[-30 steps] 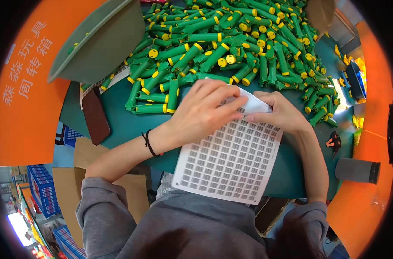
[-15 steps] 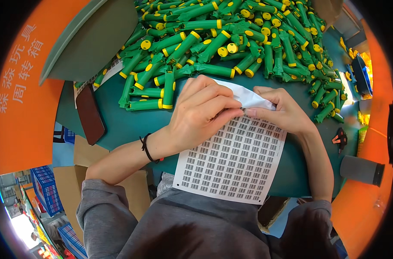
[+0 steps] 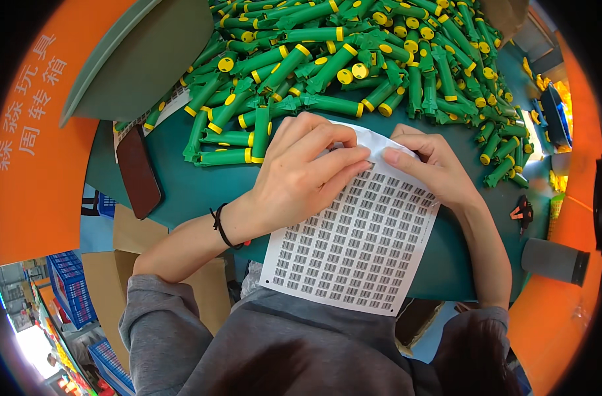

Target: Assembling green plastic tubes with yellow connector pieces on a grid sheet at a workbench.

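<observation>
A white sheet of small printed stickers (image 3: 344,247) slopes from the table edge down toward my lap, its top end bent and creased. My right hand (image 3: 436,165) grips its upper right edge, thumb on top and fingers underneath. Over the upper left of the sheet, my left hand (image 3: 304,168) is closed in a pinch. A small dark-printed sticker appears to be at its thumb and fingertip, partly hidden by the fingers. Just beyond both hands lies a big heap of green tubes with yellow ends (image 3: 314,69).
A dark red-brown phone-like slab (image 3: 139,173) lies left on the green table (image 3: 453,264). Behind it stand a grey-green bin (image 3: 142,59) and another printed sheet (image 3: 175,102). Black-orange snips (image 3: 522,212) and a grey cylinder (image 3: 553,261) are at right. A cardboard box (image 3: 132,231) stands below left.
My right thumb has lifted and shifted away from the left fingertips, and the two hands are slightly farther apart. The sheet's folded top has flattened out somewhat.
</observation>
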Demonstrator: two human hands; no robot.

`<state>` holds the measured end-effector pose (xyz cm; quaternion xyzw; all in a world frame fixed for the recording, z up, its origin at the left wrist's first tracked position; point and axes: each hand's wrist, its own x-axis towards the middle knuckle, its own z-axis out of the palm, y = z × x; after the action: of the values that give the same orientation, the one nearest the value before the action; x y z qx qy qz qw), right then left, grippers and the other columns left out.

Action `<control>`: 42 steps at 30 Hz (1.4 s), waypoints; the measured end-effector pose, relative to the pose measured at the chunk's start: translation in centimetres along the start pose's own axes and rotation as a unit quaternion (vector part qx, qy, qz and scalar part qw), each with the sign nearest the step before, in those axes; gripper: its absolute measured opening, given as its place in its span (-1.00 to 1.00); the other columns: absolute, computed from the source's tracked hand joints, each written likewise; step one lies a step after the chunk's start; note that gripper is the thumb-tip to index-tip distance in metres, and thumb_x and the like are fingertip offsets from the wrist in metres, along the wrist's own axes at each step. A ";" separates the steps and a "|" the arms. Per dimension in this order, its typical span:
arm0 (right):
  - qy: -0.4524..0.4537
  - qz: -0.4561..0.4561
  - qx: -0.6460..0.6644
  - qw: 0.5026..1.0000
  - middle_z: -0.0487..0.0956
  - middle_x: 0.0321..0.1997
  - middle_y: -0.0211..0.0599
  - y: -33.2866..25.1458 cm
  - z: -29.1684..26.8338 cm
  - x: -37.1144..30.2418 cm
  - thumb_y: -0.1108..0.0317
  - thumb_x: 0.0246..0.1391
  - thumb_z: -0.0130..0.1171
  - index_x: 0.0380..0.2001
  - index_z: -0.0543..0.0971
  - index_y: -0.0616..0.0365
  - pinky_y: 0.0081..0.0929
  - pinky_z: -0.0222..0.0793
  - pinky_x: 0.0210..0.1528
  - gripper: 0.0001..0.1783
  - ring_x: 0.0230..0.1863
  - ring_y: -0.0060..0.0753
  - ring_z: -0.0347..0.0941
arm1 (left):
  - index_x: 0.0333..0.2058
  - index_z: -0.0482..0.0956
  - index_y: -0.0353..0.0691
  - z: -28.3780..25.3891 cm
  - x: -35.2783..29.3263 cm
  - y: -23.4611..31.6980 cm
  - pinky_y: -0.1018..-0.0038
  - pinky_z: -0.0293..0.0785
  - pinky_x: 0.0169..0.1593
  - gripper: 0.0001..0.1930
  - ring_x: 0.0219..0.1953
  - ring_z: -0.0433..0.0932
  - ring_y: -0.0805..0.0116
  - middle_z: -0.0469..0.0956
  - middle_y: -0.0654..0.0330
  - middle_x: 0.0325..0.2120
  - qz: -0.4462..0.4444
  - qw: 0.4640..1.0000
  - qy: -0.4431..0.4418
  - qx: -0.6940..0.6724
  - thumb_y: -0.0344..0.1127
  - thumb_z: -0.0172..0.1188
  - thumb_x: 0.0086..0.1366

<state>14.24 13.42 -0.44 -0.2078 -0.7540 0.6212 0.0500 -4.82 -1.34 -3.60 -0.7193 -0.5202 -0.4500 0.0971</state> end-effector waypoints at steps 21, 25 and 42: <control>0.080 -0.306 -0.608 0.728 0.50 0.01 -0.37 -1.5 -2.5 3.5 0.46 -0.08 0.16 -0.11 0.60 0.14 -0.38 0.43 0.05 -0.63 0.03 -0.30 0.43 | -0.32 0.66 -0.23 -0.8 0.9 -0.3 0.55 0.36 -0.24 -0.87 -0.26 0.45 0.49 0.58 0.31 -0.30 -0.312 0.915 -0.001 -0.254 -0.36 0.39 0.19; 0.056 -0.269 -0.662 0.697 0.50 0.05 -0.34 -1.6 -3.0 3.3 0.44 -0.03 0.11 -0.06 0.57 0.15 -0.41 0.40 0.08 -0.61 0.05 -0.32 0.43 | -0.33 0.66 -0.22 -1.0 1.0 -0.4 0.59 0.33 -0.27 -0.87 -0.28 0.44 0.51 0.58 0.30 -0.30 -0.333 0.901 0.004 -0.277 -0.33 0.39 0.20; 0.256 -0.193 0.076 0.944 0.54 0.07 -0.17 -0.1 1.2 -5.1 0.66 0.18 0.13 0.10 0.44 0.33 -0.49 0.52 -0.01 -0.60 -0.05 -0.46 0.54 | -0.33 0.63 -0.24 -2.5 3.7 2.6 0.57 0.37 -0.20 -0.91 -0.25 0.48 0.50 0.58 0.26 -0.26 -0.285 0.903 0.003 -0.322 -0.43 0.35 0.20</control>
<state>18.50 10.36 0.28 -0.2059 -0.6917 0.5809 0.3766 -3.80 -1.56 1.41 -0.5312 -0.5293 -0.6038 -0.2703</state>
